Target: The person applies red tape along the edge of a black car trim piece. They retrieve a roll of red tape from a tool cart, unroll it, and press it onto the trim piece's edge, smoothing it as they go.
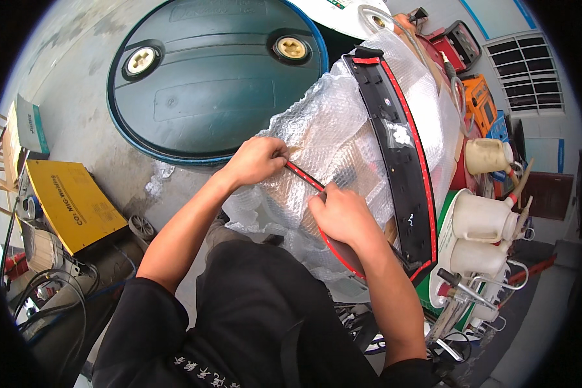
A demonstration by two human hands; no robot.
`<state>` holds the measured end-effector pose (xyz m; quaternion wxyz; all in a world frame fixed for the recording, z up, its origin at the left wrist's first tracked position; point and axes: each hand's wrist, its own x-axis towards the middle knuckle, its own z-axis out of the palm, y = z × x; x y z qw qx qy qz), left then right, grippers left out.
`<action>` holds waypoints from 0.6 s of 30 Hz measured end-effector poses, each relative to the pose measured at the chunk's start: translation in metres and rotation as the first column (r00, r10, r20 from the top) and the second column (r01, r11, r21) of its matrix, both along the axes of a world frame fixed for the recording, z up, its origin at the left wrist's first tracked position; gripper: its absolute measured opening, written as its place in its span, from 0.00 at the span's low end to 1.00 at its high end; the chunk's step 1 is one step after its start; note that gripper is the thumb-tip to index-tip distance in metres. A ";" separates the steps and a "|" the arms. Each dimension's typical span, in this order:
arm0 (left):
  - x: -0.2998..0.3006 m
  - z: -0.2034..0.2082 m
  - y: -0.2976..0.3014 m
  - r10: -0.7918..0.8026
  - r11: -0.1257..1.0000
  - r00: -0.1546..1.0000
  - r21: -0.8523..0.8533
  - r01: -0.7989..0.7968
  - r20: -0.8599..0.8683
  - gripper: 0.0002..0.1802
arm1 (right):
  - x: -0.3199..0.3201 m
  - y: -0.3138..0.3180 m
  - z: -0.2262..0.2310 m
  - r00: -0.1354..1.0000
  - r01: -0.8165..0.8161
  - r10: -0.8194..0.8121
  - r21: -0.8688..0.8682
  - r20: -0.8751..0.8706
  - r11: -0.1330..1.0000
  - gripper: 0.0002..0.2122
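My left hand pinches the upper end of a narrow black trim strip lined with red tape backing. Farther down, my right hand is closed round the same strip, which curves away below it along a dark part partly hidden by that hand and forearm. To the right of my hands lies a long curved black plastic trim panel, with red tape backing along its right edge and across its ends. Crumpled bubble wrap lies beneath both pieces.
A large dark green drum with two pale caps stands ahead on the left. Several whitish jugs with spouts line the right side, near an orange case. A yellow welding machine and cables are at the left.
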<state>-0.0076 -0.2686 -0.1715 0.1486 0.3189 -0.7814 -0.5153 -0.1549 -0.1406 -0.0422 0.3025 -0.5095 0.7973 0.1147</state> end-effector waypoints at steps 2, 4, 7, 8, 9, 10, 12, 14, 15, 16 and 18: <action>0.000 0.000 0.002 0.008 1.000 1.000 0.006 -0.008 -0.028 0.09 | 0.000 0.001 -0.001 1.000 0.014 -0.014 0.012 -0.001 1.000 0.26; 0.000 0.000 0.003 0.000 0.999 0.999 -0.041 -0.002 -0.052 0.08 | -0.001 0.003 -0.003 1.000 0.027 -0.027 0.019 -0.002 0.999 0.26; -0.004 0.000 0.004 -0.017 0.991 1.000 -0.131 0.015 -0.016 0.08 | 0.000 0.004 -0.004 0.999 0.044 -0.044 0.030 -0.006 0.999 0.25; -0.006 -0.001 0.005 -0.014 0.989 1.000 -0.150 0.014 0.001 0.08 | 0.000 0.003 -0.004 0.999 0.049 -0.048 0.041 -0.008 0.998 0.26; -0.007 -0.004 0.006 -0.010 0.985 1.000 -0.170 0.013 0.017 0.09 | 0.000 0.003 -0.004 0.999 0.053 -0.053 0.052 -0.011 0.997 0.26; -0.009 -0.005 0.006 -0.007 0.982 0.999 -0.190 0.013 0.033 0.09 | 0.000 0.004 -0.005 0.999 0.052 -0.052 0.028 -0.008 0.998 0.27; -0.009 -0.007 0.006 -0.010 0.976 0.999 -0.215 0.018 0.040 0.10 | -0.004 0.011 -0.008 0.999 0.050 -0.050 -0.021 -0.004 0.999 0.29; -0.008 -0.008 0.007 -0.008 0.975 0.999 -0.221 0.016 0.036 0.10 | -0.005 0.019 0.005 0.996 0.084 -0.083 -0.032 0.009 0.996 0.34; -0.006 -0.008 0.007 -0.006 0.976 1.000 -0.215 0.013 0.029 0.10 | -0.006 0.024 0.011 0.995 0.100 -0.100 -0.037 0.016 0.994 0.37; -0.006 -0.006 0.007 -0.005 0.977 1.000 -0.211 0.009 0.021 0.10 | -0.012 0.034 0.010 0.993 0.107 -0.105 -0.052 0.045 0.993 0.37; -0.008 -0.006 0.007 -0.012 0.978 1.000 -0.209 0.017 0.028 0.10 | -0.028 0.054 0.008 0.988 0.123 -0.115 -0.079 0.103 0.989 0.38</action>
